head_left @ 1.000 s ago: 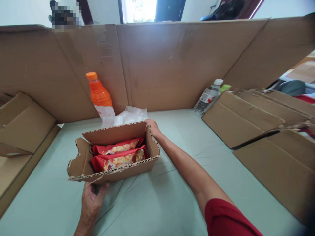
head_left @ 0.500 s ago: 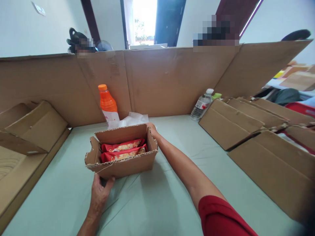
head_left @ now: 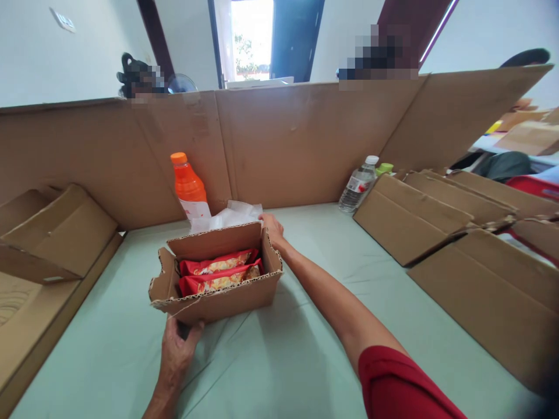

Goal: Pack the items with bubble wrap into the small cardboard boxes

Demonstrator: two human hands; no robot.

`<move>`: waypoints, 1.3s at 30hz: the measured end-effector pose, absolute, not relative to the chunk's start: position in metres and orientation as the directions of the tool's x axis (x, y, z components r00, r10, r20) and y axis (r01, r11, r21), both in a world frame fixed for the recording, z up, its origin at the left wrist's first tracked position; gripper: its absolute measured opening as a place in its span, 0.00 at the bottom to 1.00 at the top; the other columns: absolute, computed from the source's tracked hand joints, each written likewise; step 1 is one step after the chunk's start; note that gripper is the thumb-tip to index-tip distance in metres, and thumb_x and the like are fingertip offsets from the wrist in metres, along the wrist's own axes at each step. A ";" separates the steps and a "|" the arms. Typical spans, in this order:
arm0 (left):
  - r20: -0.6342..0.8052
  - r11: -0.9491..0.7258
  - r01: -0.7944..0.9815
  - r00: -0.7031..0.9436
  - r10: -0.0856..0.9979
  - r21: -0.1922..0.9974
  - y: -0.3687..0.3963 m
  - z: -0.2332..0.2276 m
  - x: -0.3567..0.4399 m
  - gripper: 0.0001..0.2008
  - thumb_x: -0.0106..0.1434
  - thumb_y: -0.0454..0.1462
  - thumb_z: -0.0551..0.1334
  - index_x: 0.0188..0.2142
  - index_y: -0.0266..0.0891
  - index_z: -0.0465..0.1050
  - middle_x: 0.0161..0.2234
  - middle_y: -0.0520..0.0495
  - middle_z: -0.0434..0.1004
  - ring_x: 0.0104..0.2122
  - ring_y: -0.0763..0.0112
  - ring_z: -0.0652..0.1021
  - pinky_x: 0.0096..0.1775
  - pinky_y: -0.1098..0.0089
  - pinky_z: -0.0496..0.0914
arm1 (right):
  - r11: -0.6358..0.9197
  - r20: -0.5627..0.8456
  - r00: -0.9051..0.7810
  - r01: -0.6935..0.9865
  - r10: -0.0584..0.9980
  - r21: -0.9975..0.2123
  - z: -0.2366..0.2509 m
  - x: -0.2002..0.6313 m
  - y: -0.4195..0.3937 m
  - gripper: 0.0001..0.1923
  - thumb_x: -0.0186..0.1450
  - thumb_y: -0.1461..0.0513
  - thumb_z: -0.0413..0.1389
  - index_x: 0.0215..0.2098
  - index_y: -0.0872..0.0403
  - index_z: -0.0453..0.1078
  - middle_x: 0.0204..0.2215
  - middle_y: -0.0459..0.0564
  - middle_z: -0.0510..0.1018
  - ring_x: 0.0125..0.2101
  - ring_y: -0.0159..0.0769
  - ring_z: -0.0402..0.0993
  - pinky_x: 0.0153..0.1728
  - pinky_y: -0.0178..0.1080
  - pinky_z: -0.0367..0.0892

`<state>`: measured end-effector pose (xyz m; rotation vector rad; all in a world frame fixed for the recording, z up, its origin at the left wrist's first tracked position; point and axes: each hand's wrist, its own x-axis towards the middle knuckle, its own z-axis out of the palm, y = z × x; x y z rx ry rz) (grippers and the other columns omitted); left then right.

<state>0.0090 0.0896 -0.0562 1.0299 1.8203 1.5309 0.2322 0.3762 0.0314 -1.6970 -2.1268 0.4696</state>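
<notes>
On the green sheet [head_left: 305, 372], both hands grip the cardboard box [head_left: 227, 297] — left hand [head_left: 177, 349] near edge, right hand [head_left: 273, 227] far corner.

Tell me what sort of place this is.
Probably an improvised packing spot in a home: a cloth-covered surface walled by cardboard sheets, flattened boxes, and a small box of snack packets.

One open cardboard box [head_left: 227, 297], two red snack packets [head_left: 216, 263], three bottles [head_left: 188, 185], two hands [head_left: 177, 352]

Bright daylight from the blown-out doorway [head_left: 251, 38], soft shadows, wide-angle bending and blur at the edges.
</notes>
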 end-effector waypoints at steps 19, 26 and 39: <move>0.103 0.044 0.253 -0.539 0.836 0.966 0.090 -0.032 0.015 0.29 0.49 0.45 0.70 0.49 0.38 0.69 0.44 0.42 0.78 0.48 0.53 0.77 0.48 0.60 0.73 | 0.025 -0.075 -0.073 0.862 0.994 -0.507 0.041 0.301 0.338 0.18 0.71 0.55 0.57 0.55 0.54 0.70 0.53 0.54 0.74 0.49 0.41 0.75 0.49 0.49 0.73; 0.158 0.005 0.280 -0.556 0.816 0.960 0.089 -0.035 0.020 0.28 0.52 0.48 0.68 0.50 0.38 0.69 0.43 0.43 0.77 0.46 0.55 0.77 0.48 0.60 0.71 | 0.032 -0.012 -0.059 0.686 0.998 -0.727 0.075 0.293 0.335 0.17 0.71 0.55 0.57 0.53 0.55 0.71 0.51 0.53 0.75 0.47 0.40 0.75 0.47 0.47 0.74; 0.532 -0.051 0.646 -0.577 0.620 0.761 0.019 0.009 0.052 0.36 0.60 0.40 0.65 0.66 0.43 0.59 0.62 0.37 0.67 0.59 0.49 0.72 0.60 0.47 0.65 | -0.173 -0.174 -0.063 0.023 0.983 -0.985 0.064 0.380 0.124 0.34 0.57 0.56 0.60 0.60 0.57 0.66 0.21 0.39 0.71 0.20 0.32 0.74 0.19 0.32 0.67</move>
